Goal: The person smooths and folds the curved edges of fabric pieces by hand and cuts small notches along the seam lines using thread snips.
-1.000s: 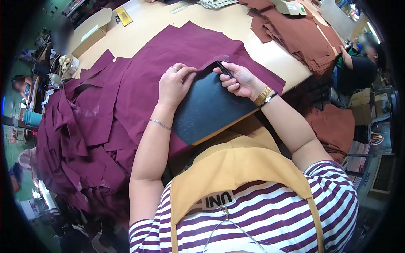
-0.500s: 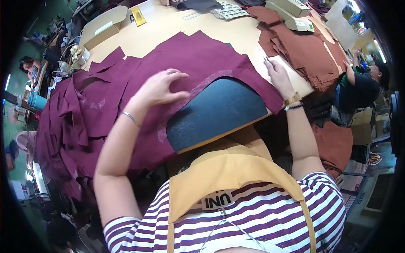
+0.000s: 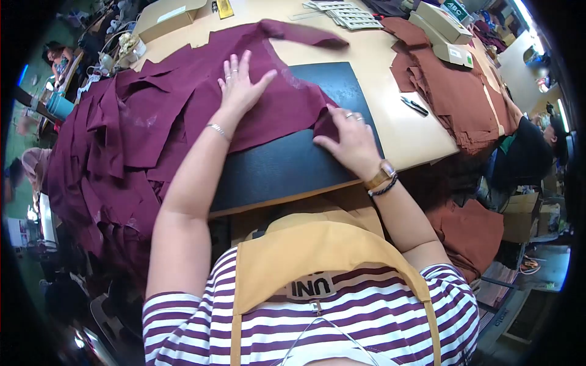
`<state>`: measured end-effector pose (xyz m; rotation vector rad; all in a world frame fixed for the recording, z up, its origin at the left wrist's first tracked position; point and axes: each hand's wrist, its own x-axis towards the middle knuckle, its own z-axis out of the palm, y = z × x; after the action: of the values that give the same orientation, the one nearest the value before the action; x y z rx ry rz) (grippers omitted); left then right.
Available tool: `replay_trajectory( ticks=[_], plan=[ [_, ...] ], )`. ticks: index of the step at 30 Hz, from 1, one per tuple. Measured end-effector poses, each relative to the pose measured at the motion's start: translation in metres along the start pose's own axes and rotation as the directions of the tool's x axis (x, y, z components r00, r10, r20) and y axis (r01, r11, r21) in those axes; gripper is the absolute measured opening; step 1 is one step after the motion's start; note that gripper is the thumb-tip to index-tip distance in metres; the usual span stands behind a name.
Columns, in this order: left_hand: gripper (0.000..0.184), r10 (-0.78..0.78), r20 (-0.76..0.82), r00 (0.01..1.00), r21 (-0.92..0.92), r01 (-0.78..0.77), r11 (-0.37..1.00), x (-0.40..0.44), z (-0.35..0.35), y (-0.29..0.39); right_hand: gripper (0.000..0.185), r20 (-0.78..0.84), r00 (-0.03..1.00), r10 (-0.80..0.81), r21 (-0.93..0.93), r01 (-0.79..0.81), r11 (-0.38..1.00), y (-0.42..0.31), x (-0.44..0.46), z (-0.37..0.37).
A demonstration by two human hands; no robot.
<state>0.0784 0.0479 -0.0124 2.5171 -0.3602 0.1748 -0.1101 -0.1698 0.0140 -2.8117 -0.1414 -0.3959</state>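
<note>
A large piece of maroon fabric [image 3: 268, 119] with whitish chalky marks along its curved edge lies partly over a black board [image 3: 274, 161]. My left hand [image 3: 240, 87] rests flat on the fabric, fingers spread. At the fabric's right corner, my right hand [image 3: 354, 140] has a folded bit of it between thumb and fingers, above the board. A far strip of the fabric, blurred by motion, curls toward the right. Small dark thread snips [image 3: 415, 106] lie on the table to the right of my right hand.
More maroon pieces [image 3: 104, 177] hang over the table's left side. Stacked rust-brown fabric [image 3: 458, 91] lies at the right, near boxes [image 3: 442, 27]. An open cardboard box [image 3: 165, 21] and printed cards [image 3: 354, 17] stand at the back. Another person [image 3: 534, 143] is at the right.
My right hand has let go of the snips and moved left onto the fabric corner. The fabric has shifted away and left, uncovering more board. My left hand has moved forward and flattened.
</note>
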Motion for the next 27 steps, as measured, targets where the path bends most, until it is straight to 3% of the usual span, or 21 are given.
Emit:
replay_trajectory(
  ticks=[1, 4, 6, 8, 9, 12, 13, 14, 16, 18, 19, 20, 21, 23, 24, 26, 27],
  plan=[
    [0.094, 0.142, 0.122, 0.982, 0.112, -0.156, 0.981, -0.013, -0.014, -0.007, 0.072, 0.021, 0.999, 0.048, 0.047, -0.049, 0.998, 0.013, 0.0, -0.002],
    [0.096, 0.217, 0.289, 0.932, 0.322, -0.308, 0.895, -0.054, -0.037, -0.028, 0.065, 0.079, 0.991, 0.108, 0.226, -0.123, 0.966, 0.052, 0.01, -0.013],
    [0.099, 0.15, 0.278, 0.949, 0.436, -0.264, 0.86, -0.094, -0.051, -0.021, 0.055, 0.414, 0.899, 0.141, 0.326, -0.292, 0.899, 0.071, 0.02, -0.03],
    [0.101, -0.172, 0.487, 0.856, 0.578, -0.169, 0.798, -0.128, -0.096, 0.035, 0.04, 0.461, 0.887, 0.03, 0.394, -0.235, 0.888, 0.083, 0.029, -0.044],
    [0.098, -0.356, 0.625, 0.695, 0.628, -0.175, 0.759, -0.128, -0.116, 0.067, 0.032, 0.381, 0.92, -0.09, 0.16, 0.031, 0.987, 0.09, 0.034, -0.047],
    [0.089, 0.149, 0.513, 0.845, 0.418, -0.398, 0.816, -0.133, -0.1, 0.061, 0.029, 0.314, 0.927, -0.207, 0.161, 0.163, 0.974, 0.098, 0.047, -0.059],
    [0.081, 0.456, 0.354, 0.817, 0.26, -0.554, 0.791, -0.122, -0.079, 0.048, 0.023, 0.36, 0.903, -0.234, 0.146, 0.193, 0.97, 0.095, 0.057, -0.069],
    [0.072, 0.616, 0.245, 0.749, 0.153, -0.657, 0.738, -0.108, -0.059, 0.044, 0.021, 0.421, 0.898, -0.129, 0.166, 0.064, 0.984, 0.091, 0.064, -0.078],
    [0.062, 0.65, 0.263, 0.713, -0.116, -0.645, 0.755, -0.086, -0.02, 0.046, 0.02, 0.409, 0.912, -0.004, 0.062, -0.023, 0.998, 0.071, 0.077, -0.115],
    [0.056, 0.616, 0.259, 0.744, -0.115, -0.609, 0.784, -0.075, 0.006, 0.055, 0.025, 0.215, 0.943, -0.252, -0.115, 0.281, 0.953, 0.112, 0.096, -0.118],
    [0.053, 0.601, 0.26, 0.756, -0.114, -0.594, 0.796, -0.071, 0.012, 0.062, 0.03, -0.038, 0.919, -0.391, -0.485, 0.326, 0.812, 0.106, 0.093, -0.127],
    [0.052, 0.606, 0.246, 0.756, -0.1, -0.603, 0.792, -0.069, 0.016, 0.067, 0.035, -0.197, 0.79, -0.581, -0.79, 0.223, 0.571, 0.097, 0.093, -0.134],
    [0.05, 0.603, 0.232, 0.763, -0.084, -0.602, 0.794, -0.068, 0.018, 0.071, 0.046, -0.241, 0.788, -0.567, -0.777, 0.193, 0.599, 0.085, 0.093, -0.138],
    [0.048, 0.587, 0.208, 0.782, -0.046, -0.592, 0.805, -0.069, 0.02, 0.075, 0.047, -0.083, 0.945, -0.318, -0.332, 0.275, 0.903, 0.07, 0.089, -0.12],
    [0.048, 0.592, 0.203, 0.78, -0.036, -0.598, 0.801, -0.069, 0.021, 0.075, 0.047, 0.053, 0.973, -0.223, -0.064, 0.226, 0.972, 0.063, 0.085, -0.107],
    [0.048, 0.605, 0.186, 0.775, -0.01, -0.614, 0.789, -0.067, 0.021, 0.075, 0.041, 0.294, 0.905, -0.307, 0.199, 0.256, 0.946, 0.054, 0.073, -0.071],
    [0.05, 0.586, 0.215, 0.782, -0.019, -0.596, 0.803, -0.067, 0.019, 0.076, 0.036, 0.227, 0.877, -0.424, 0.234, 0.374, 0.897, 0.061, 0.07, -0.044]
  ],
)
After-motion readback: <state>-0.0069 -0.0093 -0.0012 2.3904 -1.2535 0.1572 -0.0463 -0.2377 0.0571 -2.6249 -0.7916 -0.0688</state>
